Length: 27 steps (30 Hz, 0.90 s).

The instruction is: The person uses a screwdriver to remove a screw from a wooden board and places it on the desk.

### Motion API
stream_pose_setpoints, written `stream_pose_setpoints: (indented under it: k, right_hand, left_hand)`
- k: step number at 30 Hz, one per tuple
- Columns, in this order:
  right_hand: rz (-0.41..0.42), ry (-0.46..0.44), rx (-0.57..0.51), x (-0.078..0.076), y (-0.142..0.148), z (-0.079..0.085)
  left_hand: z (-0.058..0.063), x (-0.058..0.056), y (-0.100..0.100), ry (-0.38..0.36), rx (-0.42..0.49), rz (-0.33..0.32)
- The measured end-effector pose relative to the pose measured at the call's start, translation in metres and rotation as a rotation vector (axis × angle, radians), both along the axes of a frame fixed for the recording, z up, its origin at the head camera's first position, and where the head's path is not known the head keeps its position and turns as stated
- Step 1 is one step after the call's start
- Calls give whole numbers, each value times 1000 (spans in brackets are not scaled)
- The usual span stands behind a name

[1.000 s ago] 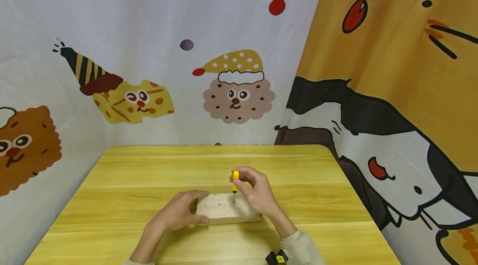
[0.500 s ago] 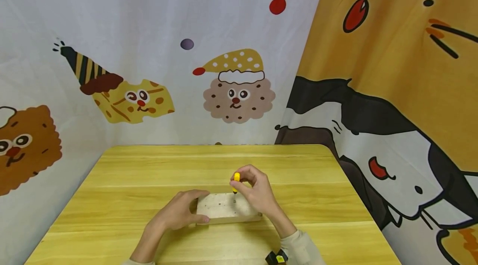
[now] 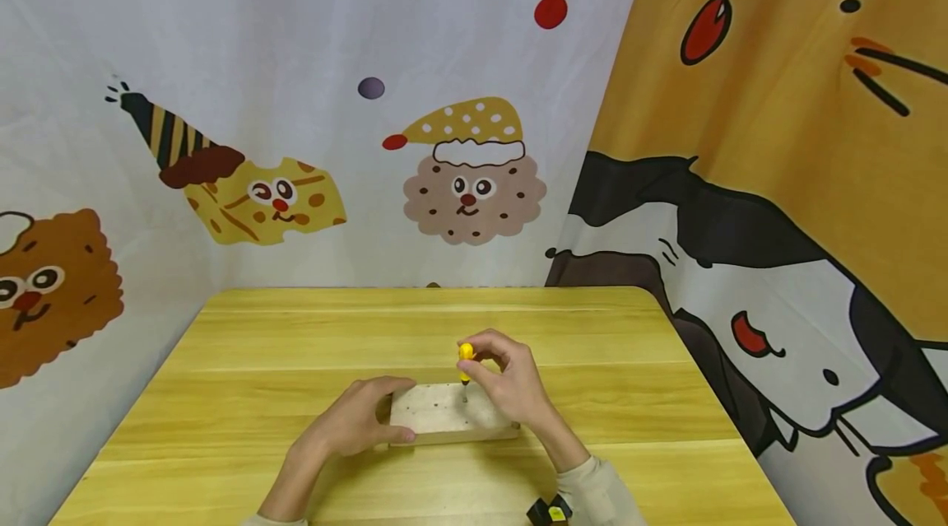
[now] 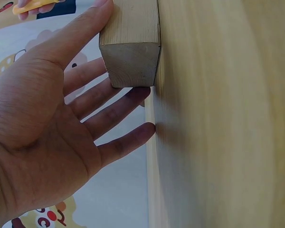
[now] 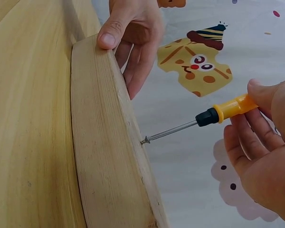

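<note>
A pale wooden block (image 3: 437, 424) with several small dark holes in its top lies on the table. My left hand (image 3: 357, 416) holds its left end, thumb on the near side and fingers around the far side. In the left wrist view, the end of the block (image 4: 133, 64) sits between thumb and fingers. A screwdriver (image 5: 230, 108) with a yellow and black handle is pinched by the thumb and fingers of my right hand (image 3: 511, 378). Its metal shaft reaches down to a small screw (image 5: 145, 140) standing partly out of the block's top.
The wood-grain table (image 3: 296, 345) extends around the block on all sides. Behind it hangs a printed curtain (image 3: 296, 32) with cartoon figures. A black device with a yellow mark (image 3: 550, 511) sits by the right sleeve.
The screwdriver's handle has leaned slightly right and come back, with the right thumb and fingers shifting on it. The left hand and block stay in place.
</note>
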State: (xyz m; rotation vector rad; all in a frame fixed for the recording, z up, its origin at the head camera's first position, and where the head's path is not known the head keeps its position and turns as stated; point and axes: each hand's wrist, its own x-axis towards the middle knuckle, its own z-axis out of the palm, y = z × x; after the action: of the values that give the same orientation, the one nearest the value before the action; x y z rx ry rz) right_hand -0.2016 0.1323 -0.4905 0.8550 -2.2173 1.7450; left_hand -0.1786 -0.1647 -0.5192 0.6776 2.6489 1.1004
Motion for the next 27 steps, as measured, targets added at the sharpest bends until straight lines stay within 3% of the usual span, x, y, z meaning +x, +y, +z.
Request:
stream_pose_setpoints:
  k: [16, 27]
  right_hand:
    - [45, -33, 3, -1, 2, -2]
    - [14, -100, -2, 2, -1, 1]
  left_hand:
    - [-1, 0, -1, 15, -5, -6]
    - [-1, 0, -1, 26, -16, -10]
